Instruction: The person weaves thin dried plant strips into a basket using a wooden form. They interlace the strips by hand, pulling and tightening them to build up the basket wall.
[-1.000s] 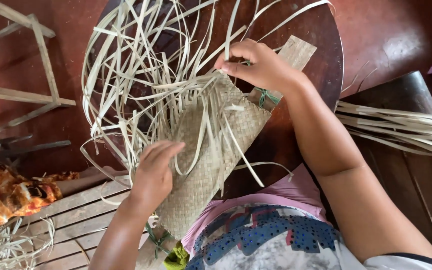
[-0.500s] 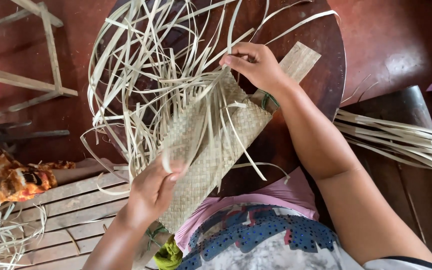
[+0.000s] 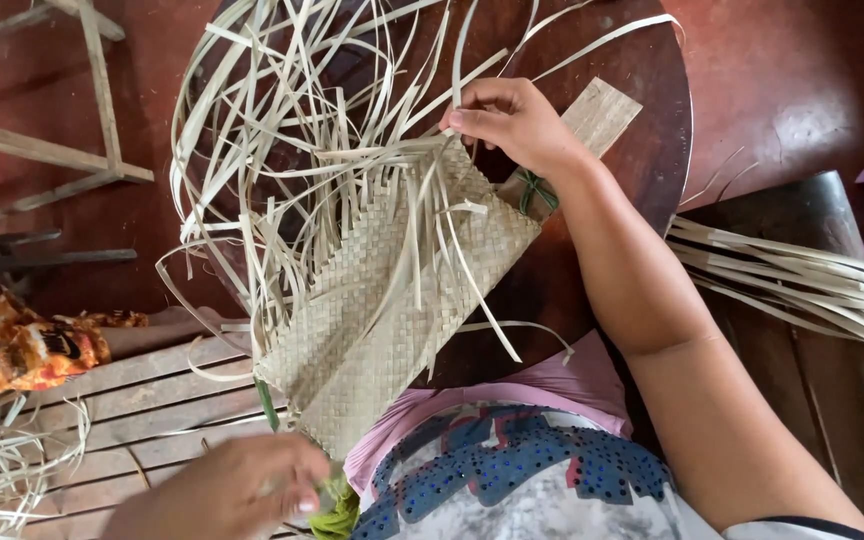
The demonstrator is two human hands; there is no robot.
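Note:
A half-woven mat of pale straw strips (image 3: 392, 290) lies across my lap and a round dark wooden table (image 3: 642, 120). Many loose strip ends (image 3: 292, 110) fan up and out from its far edge. My right hand (image 3: 512, 120) pinches strips at the mat's upper right corner. My left hand (image 3: 237, 490) is low at the near end of the mat, fingers curled around a green strip or stem (image 3: 327, 500) by the mat's bottom corner.
A bundle of spare straw strips (image 3: 802, 285) lies on a dark bench at the right. A flat woven piece (image 3: 602, 115) sits behind my right hand. An orange patterned cloth (image 3: 12, 340) and slatted wooden boards (image 3: 122, 400) lie at the left, a wooden frame (image 3: 82, 110) beyond.
My left hand has slid down off the mat's middle to its near corner. The right hand has stayed at the mat's top edge.

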